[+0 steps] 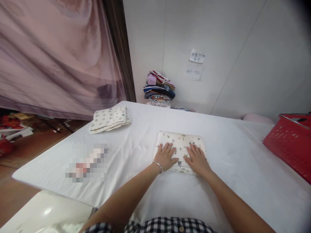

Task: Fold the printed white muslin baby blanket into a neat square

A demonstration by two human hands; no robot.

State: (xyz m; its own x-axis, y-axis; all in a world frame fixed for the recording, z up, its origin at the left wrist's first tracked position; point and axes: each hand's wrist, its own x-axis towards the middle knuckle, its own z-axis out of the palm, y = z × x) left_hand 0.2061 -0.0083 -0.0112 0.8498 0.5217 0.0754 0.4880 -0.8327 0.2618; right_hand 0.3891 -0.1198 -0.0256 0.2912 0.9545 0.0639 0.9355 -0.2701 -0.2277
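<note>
A folded white cloth (181,145) with small brown and grey prints lies on the white-covered table (136,181) in front of me. My left hand (166,156) rests flat on its left part, fingers spread, with a bracelet at the wrist. On the right part lies my right hand (198,160), palm down and fingers apart. Neither hand grips the cloth. Towards the far left of the table sits another folded white cloth (110,119) with small green prints, apart from both hands.
A red plastic basket (289,142) stands at the right edge. On the table's left is a blurred-out item (86,163). Behind the table rises a stack of folded fabrics (159,89) by the wall. A pink curtain (60,55) hangs at the left.
</note>
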